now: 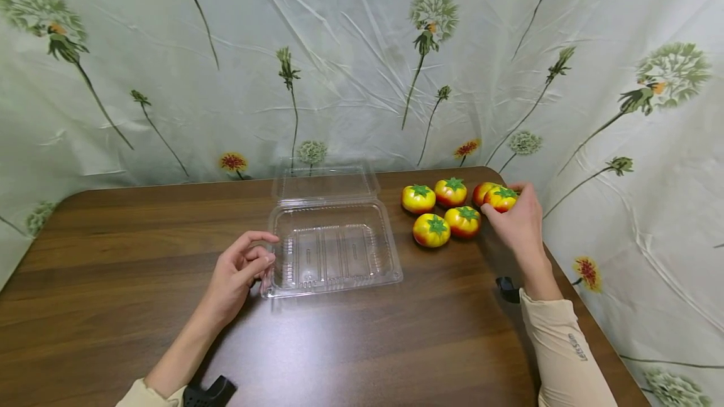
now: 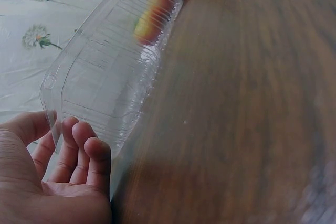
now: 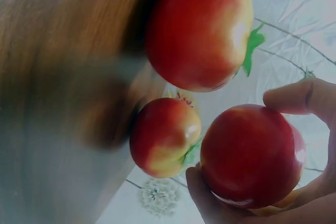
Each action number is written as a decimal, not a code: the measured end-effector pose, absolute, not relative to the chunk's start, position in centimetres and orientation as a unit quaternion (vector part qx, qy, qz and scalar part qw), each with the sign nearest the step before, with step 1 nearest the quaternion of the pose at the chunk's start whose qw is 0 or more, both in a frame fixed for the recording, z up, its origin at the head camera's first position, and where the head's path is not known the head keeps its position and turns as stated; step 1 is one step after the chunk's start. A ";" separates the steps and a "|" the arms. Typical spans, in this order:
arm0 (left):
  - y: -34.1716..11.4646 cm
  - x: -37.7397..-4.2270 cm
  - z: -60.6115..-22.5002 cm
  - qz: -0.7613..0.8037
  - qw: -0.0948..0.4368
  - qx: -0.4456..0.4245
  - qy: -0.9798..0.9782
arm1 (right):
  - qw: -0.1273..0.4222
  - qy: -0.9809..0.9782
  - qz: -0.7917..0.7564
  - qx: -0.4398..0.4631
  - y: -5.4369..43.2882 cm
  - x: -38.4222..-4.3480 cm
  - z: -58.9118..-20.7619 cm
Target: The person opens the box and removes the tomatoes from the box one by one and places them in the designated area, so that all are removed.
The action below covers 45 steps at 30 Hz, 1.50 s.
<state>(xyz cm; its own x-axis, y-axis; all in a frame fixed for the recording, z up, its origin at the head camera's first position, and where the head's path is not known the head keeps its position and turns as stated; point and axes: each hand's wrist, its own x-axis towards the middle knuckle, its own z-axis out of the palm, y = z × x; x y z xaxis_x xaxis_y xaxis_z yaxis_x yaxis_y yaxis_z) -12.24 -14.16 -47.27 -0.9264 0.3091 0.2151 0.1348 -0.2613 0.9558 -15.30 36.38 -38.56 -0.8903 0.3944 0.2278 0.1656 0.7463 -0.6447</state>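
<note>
On the table lies an open clear plastic container (image 1: 334, 281), its hinged lid (image 1: 325, 184) tipped back toward the curtain. My left hand (image 1: 243, 269) is at the container's left side; in the left wrist view its thumb and index finger pinch the rim (image 2: 51, 85). My right hand (image 1: 517, 215) grips a red-and-yellow tomato (image 3: 252, 156) with a green leafy top, thumb and fingers on opposite sides. In the right wrist view this tomato looks raised off the table. Another tomato (image 1: 481, 191) is partly hidden behind it.
Several similar tomatoes, including one at the front (image 1: 432, 231) and one at the back (image 1: 450, 193), stand right of the container. A white curtain with dandelion prints (image 1: 351, 68) hangs along the brown table's (image 1: 141, 256) back and right edges.
</note>
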 end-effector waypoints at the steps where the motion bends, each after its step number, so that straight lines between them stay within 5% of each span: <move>1: -14.2 -12.2 -47.3 0.772 0.057 0.183 0.606 | 0.176 -0.917 0.322 -0.155 36.4 -15.3 -38.6; 45: -14.1 -12.2 -47.2 0.782 0.058 0.185 0.593 | 0.136 -0.934 0.306 -0.128 38.2 -16.1 -40.4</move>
